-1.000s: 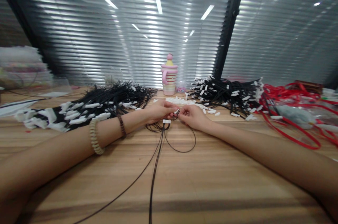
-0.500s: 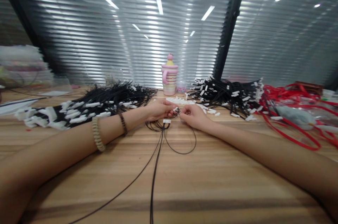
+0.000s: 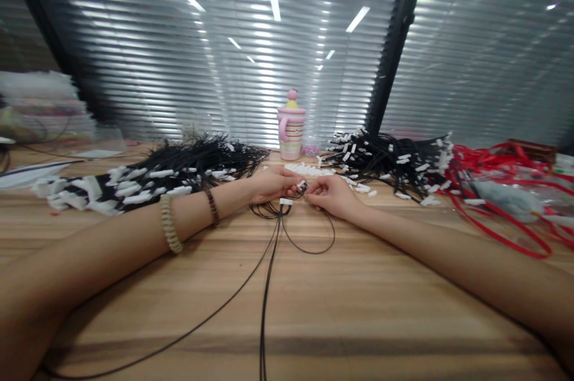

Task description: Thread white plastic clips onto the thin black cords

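Fingers of my left hand [image 3: 277, 184] are pinched on a small white connector [image 3: 302, 186] with dark cord at it. Close by on the right, the thumb and fingers of my right hand [image 3: 330, 194] are pressed together beside the cord; what they hold is too small to make out. Below my left hand lies a white connector piece [image 3: 286, 202], where several thin black cords [image 3: 268, 273] meet. One cord forms a loop to the right, and others run down toward the table's near edge.
Black cords with white ends lie in a left pile [image 3: 197, 159] and a right pile [image 3: 385, 157]. Small white pieces [image 3: 314, 171] are scattered before a pink cup [image 3: 291, 130]. Red straps [image 3: 470, 213] and plastic bags lie far right, clear boxes [image 3: 45, 109] far left.
The view has shifted slightly, moving everything a little right and up. The long cord at the lower left now curves further left. Both hands keep nearly the same pose.
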Tool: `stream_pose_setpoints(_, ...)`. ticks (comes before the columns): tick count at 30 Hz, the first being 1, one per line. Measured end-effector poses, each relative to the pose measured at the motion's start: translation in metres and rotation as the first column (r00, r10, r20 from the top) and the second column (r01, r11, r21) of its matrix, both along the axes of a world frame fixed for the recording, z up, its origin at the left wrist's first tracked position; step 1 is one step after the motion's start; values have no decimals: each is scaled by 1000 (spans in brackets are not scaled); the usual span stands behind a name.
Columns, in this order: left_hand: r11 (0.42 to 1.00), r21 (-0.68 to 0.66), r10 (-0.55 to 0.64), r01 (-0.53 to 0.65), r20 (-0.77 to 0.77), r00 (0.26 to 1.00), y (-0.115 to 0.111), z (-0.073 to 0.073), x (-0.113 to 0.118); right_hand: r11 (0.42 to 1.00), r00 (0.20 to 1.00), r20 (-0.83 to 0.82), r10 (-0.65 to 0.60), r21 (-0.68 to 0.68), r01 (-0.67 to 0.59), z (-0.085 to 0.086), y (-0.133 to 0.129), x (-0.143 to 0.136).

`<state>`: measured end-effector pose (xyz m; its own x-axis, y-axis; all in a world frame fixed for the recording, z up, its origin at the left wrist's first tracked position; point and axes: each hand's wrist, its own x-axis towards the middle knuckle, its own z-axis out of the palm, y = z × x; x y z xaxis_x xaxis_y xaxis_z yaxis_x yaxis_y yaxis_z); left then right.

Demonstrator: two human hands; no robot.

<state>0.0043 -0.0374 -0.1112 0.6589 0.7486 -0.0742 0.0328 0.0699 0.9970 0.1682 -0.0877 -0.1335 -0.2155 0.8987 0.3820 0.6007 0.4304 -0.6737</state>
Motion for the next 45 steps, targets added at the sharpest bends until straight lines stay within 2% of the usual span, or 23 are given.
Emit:
stream_pose_setpoints(8, 999, 16, 29, -29, -31, 999, -5, 4, 3, 993, 997, 79, -10, 118, 0, -2, 1, -1)
stream_pose_setpoints(15, 999, 45, 15, -14, -29, 999, -3, 0, 2, 996, 994, 107, -23, 91, 13, 0, 1, -4)
stream_pose_setpoints(23, 1000, 9, -10, 10, 10, 1000, 1, -2, 1, 997, 990, 125, -62, 56, 55, 2, 0, -5)
stream_pose_setpoints(37, 997, 33, 70, -69, -20, 997, -6, 1, 4, 998, 986, 155, -62, -5, 63, 5, -1, -7)
stream_pose_setpoints(45, 997, 32, 65, -65, -19, 998, -5, 1, 3, 996, 987, 146, -65, -42, 72, 7, -4, -7)
